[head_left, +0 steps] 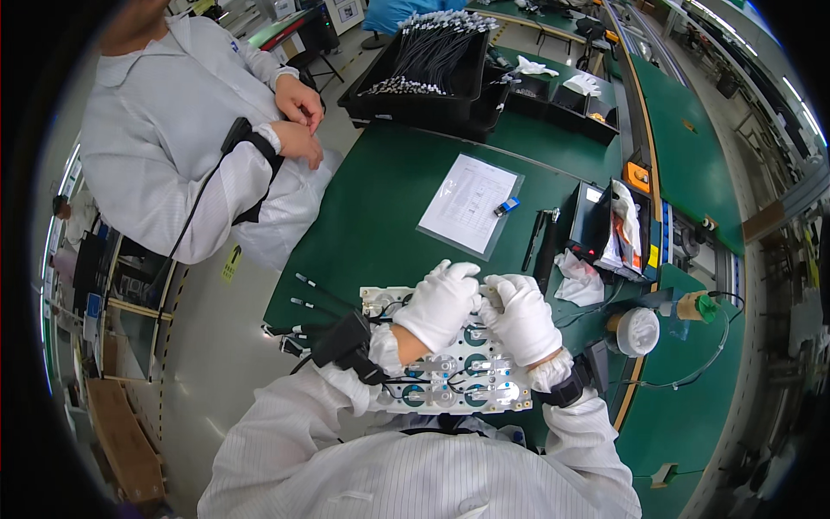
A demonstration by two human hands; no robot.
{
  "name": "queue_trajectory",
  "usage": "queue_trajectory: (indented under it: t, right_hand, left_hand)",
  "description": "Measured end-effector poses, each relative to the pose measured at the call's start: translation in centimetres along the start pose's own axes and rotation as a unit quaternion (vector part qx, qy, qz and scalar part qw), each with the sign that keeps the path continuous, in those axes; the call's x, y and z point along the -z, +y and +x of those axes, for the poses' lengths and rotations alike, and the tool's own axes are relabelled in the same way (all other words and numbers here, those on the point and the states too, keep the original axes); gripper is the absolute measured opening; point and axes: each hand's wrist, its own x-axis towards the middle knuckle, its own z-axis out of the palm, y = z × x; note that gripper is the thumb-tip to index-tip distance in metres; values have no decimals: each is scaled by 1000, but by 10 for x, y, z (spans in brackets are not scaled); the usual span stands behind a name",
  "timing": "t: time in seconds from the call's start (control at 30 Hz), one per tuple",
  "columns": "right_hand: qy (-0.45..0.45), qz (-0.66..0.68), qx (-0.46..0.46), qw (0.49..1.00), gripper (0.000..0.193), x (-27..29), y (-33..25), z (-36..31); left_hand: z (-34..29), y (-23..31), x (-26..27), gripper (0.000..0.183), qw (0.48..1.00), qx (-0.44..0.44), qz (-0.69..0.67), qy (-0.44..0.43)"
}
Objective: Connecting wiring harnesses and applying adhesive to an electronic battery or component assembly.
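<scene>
My left hand [438, 303], in a white glove, is closed over the far part of a pale panel [512, 396] fitted with round parts and short black wires. Close beside it, my right hand [521, 320], also gloved, has its fingers bent and pressed together. The fingertips of both hands nearly meet above the panel's far edge. Whatever they pinch is too small or hidden to make out. Left of the panel, black cables [322, 304] with white tips lie on the green table [363, 208].
A sleeved document [467, 203] with a small blue item [507, 206] lies beyond my hands. Black pens [535, 238], a crumpled tissue [577, 278], a black box [596, 229] and a white tub [638, 332] are at right. Black trays [415, 117] hold cables. Another person [186, 138] stands left.
</scene>
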Motion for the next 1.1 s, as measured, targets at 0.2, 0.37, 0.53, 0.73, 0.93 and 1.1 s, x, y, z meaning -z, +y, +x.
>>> queue_trajectory:
  t: [0.2,0.37,0.53,0.73,0.93,1.1]
  right_hand:
    - [-22,39,91,995,33,10,2,3]
    - [-37,-63,118,990,29,0,-1,0]
    - [-50,-3,107,993,19,-1,0,0]
    - [-61,-12,101,993,16,0,1,5]
    - [28,0,46,999,24,0,-7,5]
    - [33,-51,-4,998,36,-8,-12,-3]
  left_hand:
    - [-37,-14,27,19,999,16,37,12]
    - [-41,-10,12,15,994,-2,94,57]
    - [-41,-20,12,14,995,14,-85,39]
    - [-35,-20,15,15,996,-54,-45,57]
    - [-40,6,11,15,967,-158,158,122]
    - [-39,-11,16,9,997,2,22,77]
